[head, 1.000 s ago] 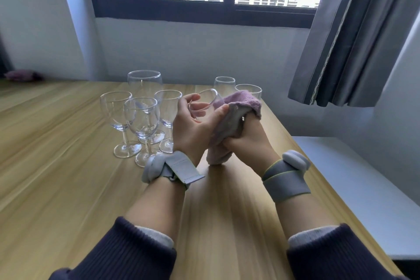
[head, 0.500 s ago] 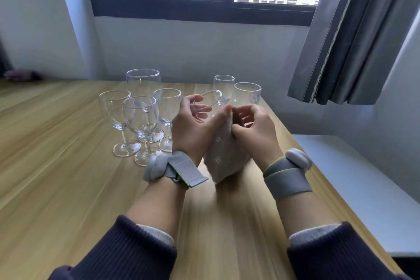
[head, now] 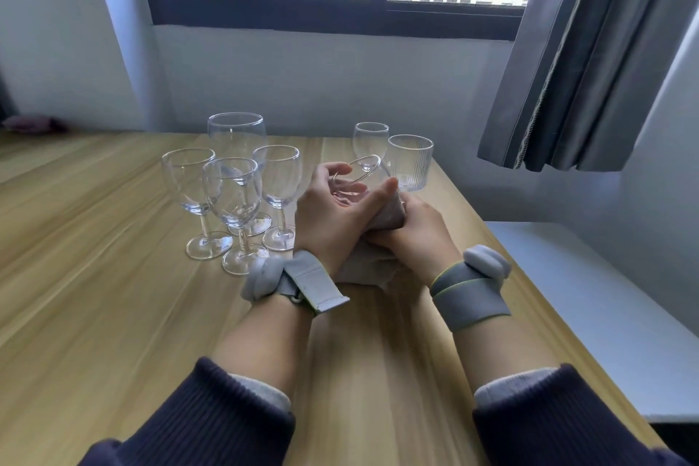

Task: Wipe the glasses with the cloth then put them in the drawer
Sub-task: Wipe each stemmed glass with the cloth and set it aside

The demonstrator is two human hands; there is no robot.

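My left hand (head: 333,216) grips a clear glass (head: 359,172), tilted so its rim faces away from me; my fingers curl round its bowl. Close against it on the right, my right hand (head: 416,235) holds a pale pinkish cloth (head: 372,263) bunched against the lower part of the glass. The cloth hangs down between both wrists. Several wine glasses (head: 230,193) stand upright in a cluster to the left of my hands. Behind my hands stand one more wine glass (head: 370,142) and a ribbed tumbler (head: 410,161). No drawer is in view.
The wooden table (head: 94,295) ends at its right edge close to my right wrist; beyond it lies a low white ledge (head: 590,299). A grey curtain (head: 590,60) hangs at the upper right. A dark pinkish item (head: 32,123) lies at the far left.
My right hand has dropped from the rim of the glass to below it, drawing the cloth down. The tumbler behind is now uncovered. My left hand keeps its grip.
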